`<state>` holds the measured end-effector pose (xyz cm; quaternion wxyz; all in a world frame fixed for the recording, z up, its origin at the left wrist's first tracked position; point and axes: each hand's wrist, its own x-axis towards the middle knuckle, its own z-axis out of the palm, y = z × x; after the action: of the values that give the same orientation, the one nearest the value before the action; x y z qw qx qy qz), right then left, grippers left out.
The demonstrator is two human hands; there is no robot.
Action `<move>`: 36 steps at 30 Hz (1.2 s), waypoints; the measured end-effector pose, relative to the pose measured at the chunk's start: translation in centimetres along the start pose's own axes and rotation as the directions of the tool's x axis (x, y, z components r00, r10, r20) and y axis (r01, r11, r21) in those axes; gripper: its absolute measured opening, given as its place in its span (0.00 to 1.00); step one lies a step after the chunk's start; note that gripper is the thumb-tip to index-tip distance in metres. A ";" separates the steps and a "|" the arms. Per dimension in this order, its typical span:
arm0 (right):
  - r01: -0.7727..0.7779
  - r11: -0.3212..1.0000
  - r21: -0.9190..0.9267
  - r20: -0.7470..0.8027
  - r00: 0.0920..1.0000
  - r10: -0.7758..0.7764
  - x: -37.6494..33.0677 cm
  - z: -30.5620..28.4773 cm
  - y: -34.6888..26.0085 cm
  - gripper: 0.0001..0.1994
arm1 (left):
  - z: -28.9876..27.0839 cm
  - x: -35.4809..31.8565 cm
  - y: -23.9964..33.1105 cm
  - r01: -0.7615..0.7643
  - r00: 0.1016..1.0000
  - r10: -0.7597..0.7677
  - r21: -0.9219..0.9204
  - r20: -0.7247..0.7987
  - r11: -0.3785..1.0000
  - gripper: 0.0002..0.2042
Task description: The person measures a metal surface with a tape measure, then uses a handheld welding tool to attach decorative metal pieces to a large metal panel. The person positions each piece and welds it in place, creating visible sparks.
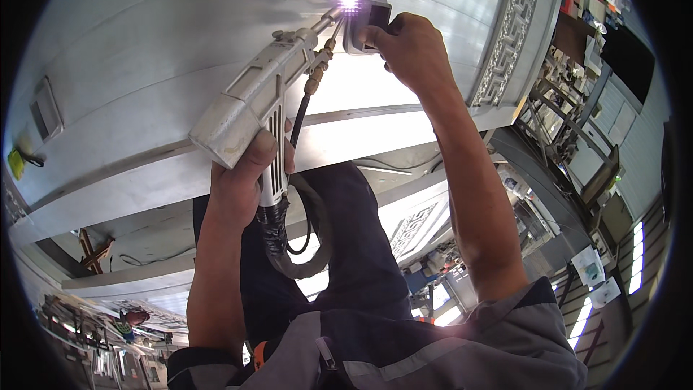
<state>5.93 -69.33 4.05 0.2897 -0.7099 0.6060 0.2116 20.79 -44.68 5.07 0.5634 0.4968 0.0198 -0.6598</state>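
Observation:
My left hand [249, 162] is wrapped round the handle of a silver welding gun [263, 79], its nozzle pointing up and to the right. A bright violet-white spark [349, 1] glows at the nozzle tip, beside the left edge of a small grey piece with rounded corners and a dark middle [377, 14]. This piece rests on a large silver metal panel [180, 29]. My right hand [419, 50] grips its right side, thumb on the near face and the other fingers partly hidden. A thin wire-feed tube [312, 87] with brass fittings runs along the gun to the nozzle.
A thick hose [307, 267] hangs from the gun's handle near my legs. Raised key-pattern trim [509, 36] runs along the panel's right side. A rectangular recess [47, 110] and a yellow-green object [16, 162] are at far left. Racks and metal frames [577, 130] stand to the right.

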 end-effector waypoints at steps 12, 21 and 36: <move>-0.002 1.000 0.010 -0.023 1.000 0.002 0.5 0.4 0.7 0.26 | 0.3 -1.0 -0.2 0.023 0.998 -0.023 0.007 -0.057 1.000 0.31; -0.002 1.000 0.026 -0.021 1.000 0.002 0.5 0.4 0.7 0.22 | 0.2 -1.7 -0.4 0.044 0.999 -0.043 0.029 -0.033 0.999 0.32; -0.055 0.996 0.076 0.037 0.998 0.052 0.1 -0.2 0.2 0.24 | -0.6 -3.0 -1.6 0.065 0.998 -0.065 0.013 -0.009 0.998 0.29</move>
<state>5.72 -69.58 4.06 0.3216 -0.6779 0.6274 0.2084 19.58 -41.58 5.99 0.5382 0.5025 0.0338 -0.6758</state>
